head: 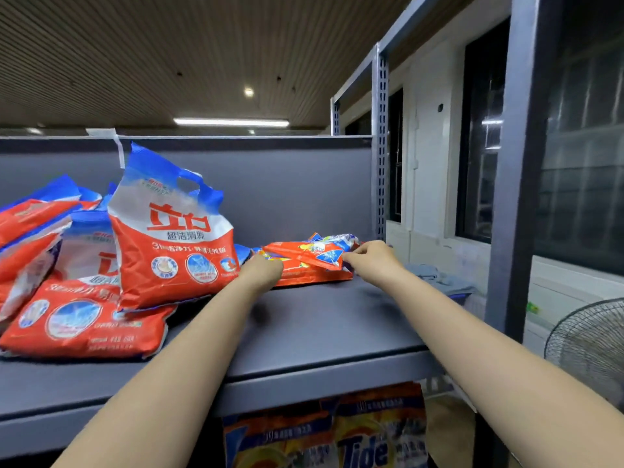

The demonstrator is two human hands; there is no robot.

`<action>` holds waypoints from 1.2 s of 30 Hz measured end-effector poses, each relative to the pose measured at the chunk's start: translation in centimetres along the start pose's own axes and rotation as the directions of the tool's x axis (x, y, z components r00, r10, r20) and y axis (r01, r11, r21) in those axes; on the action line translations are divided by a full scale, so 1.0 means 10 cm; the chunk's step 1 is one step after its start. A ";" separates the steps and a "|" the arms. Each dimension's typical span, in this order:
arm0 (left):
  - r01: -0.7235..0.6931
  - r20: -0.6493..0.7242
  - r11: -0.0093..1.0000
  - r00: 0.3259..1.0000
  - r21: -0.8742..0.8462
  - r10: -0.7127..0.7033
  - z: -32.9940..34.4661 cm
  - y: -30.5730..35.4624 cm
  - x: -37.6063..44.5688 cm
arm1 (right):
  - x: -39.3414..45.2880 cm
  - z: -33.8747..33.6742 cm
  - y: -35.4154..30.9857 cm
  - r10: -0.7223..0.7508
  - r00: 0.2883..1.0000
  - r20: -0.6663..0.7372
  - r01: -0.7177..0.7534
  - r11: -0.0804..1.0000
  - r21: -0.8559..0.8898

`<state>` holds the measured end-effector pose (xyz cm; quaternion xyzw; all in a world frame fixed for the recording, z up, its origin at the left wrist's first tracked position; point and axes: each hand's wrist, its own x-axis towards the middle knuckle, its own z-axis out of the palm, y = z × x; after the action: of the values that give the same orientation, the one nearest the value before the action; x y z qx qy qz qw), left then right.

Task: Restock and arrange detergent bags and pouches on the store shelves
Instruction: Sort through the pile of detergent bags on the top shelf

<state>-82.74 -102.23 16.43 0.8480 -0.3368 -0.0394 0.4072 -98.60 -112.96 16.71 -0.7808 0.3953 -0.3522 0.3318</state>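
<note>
Small orange detergent pouches [305, 261] lie stacked flat at the back right of the grey top shelf [320, 325]. My left hand [261, 270] grips the stack's left end. My right hand [369, 258] pinches the top pouch at its right end. An upright red, white and blue detergent bag [172, 231] stands to the left of the stack, leaning on other bags. More of the same bags [81, 319] lie flat or slumped at the shelf's left.
Orange Tide bags [358, 440] sit on the shelf below. A grey perforated upright post [381, 146] bounds the shelf's right rear, and a thick post [516, 184] its right front. A fan [587, 349] stands lower right. Folded cloth [439, 278] lies beyond the shelf.
</note>
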 end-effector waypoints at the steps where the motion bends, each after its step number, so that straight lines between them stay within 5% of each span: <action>1: 0.010 0.012 1.000 1.000 0.018 -0.010 0.02 0.01 0.06 | 0.09 0.05 -0.01 0.033 0.999 0.005 -0.033 0.999 -0.004; 8: 0.120 -0.025 0.992 0.992 -0.035 -0.121 0.12 -0.12 0.28 | 0.62 0.43 -0.03 0.195 0.980 -0.041 -0.194 0.981 0.026; 14: 0.100 -0.010 0.961 0.994 -0.258 -0.106 0.09 -0.17 0.31 | 0.71 0.37 0.02 0.343 0.930 0.130 -0.363 0.808 0.464; 18: 0.223 0.088 0.877 0.975 -0.426 -0.205 0.05 -0.18 0.29 | 0.57 0.21 -0.02 0.350 0.902 0.253 -0.427 0.808 0.407; 23: 0.310 0.167 0.836 0.951 -0.453 -0.262 0.09 -0.17 0.26 | 0.54 -0.01 0.15 0.465 0.862 0.201 -0.507 0.784 0.360; 30: 0.183 0.096 0.880 0.983 -0.439 -0.157 0.17 -0.14 0.24 | 0.39 0.03 0.18 0.107 0.993 -0.057 -0.092 0.971 0.220; 36: 0.034 -0.063 0.796 0.994 -0.604 -0.091 0.12 -0.06 0.00 | 0.14 -0.21 0.02 0.019 0.991 -0.131 0.063 0.801 0.596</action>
<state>-82.81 -102.77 15.16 0.6862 -0.2603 -0.1202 0.6685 -99.72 -114.74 18.08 -0.6159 0.2759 -0.5131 0.5304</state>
